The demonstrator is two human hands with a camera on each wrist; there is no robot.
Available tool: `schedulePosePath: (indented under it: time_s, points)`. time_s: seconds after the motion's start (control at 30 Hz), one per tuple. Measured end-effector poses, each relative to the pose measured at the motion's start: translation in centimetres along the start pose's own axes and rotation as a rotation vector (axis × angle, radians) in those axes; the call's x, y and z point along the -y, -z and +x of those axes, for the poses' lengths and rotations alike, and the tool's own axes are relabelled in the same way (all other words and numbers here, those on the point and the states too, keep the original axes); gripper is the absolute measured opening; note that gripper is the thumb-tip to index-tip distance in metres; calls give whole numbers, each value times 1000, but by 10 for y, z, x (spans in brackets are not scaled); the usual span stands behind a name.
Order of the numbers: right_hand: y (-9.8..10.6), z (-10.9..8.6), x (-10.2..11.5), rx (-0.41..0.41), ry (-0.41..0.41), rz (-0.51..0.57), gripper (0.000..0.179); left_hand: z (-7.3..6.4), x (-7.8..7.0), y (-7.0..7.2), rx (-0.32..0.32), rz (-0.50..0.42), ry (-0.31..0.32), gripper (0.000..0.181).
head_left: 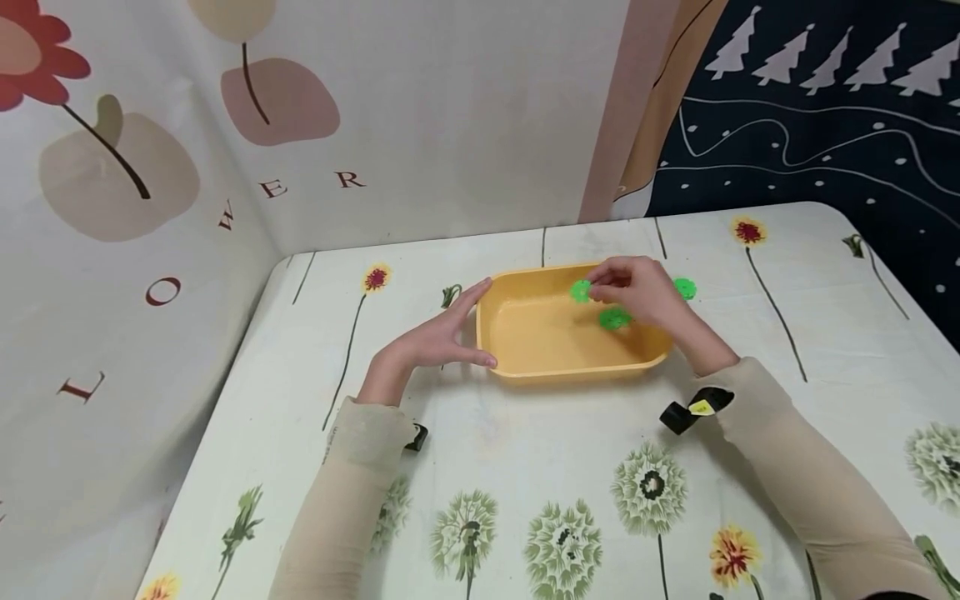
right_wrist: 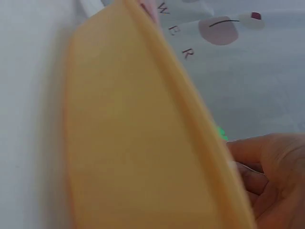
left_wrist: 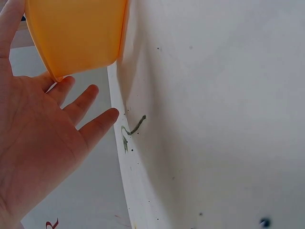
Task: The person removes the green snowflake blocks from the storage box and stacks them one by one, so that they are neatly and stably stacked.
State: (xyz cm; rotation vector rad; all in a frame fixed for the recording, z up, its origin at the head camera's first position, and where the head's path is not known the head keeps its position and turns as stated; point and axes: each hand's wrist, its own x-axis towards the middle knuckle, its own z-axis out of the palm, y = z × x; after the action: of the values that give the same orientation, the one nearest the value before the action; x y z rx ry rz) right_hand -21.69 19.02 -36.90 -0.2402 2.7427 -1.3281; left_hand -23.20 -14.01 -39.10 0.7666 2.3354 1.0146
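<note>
A yellow-orange plastic tub [head_left: 555, 369] stands on the flowered table cover. Spread along its left end, my left hand [head_left: 435, 340] touches the rim, thumb at the near corner and a fingertip at the far one. In the left wrist view, the other fingers [left_wrist: 85, 102] extend loosely below the tub. Over the tub's far right part, my right hand [head_left: 637, 289] pinches a small green notched disc [head_left: 581, 290] between thumb and fingers. Another green disc [head_left: 614, 318] is inside the tub, below that hand. The tub's wall hides part of the right hand in the right wrist view.
A third green disc [head_left: 684, 288] lies on the table cover [head_left: 517, 450] just past the tub's right end. A pale printed curtain [head_left: 450, 125] rises behind the table, with a dark tree-patterned cloth [head_left: 810, 125] at the back right.
</note>
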Motion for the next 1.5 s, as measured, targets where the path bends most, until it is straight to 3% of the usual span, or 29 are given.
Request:
schedulePosePath:
  time_s: [0.23,0.4,0.47,0.7,0.8,1.0,1.5]
  points:
    - [30,-7,0,-195,-43,135,26,0,0,0,-2,0,-6,123]
    - [49,-11,-16,-296,-137,165,37,0,0,0,-2,1,-5,122]
    - [55,-11,-30,-315,-173,194,41,0,0,0,-1,-3,-3,122]
    - [64,7,-109,-386,-291,337,35,0,-1,1,3,-13,0,122]
    - [65,6,-120,-381,-338,312,32,0,-1,1,3,-15,3,122]
    - [66,-8,-102,-327,-429,205,34,0,-2,0,6,-10,5,121]
    - [62,-10,-105,-287,-488,116,41,-2,-3,1,8,-6,6,123]
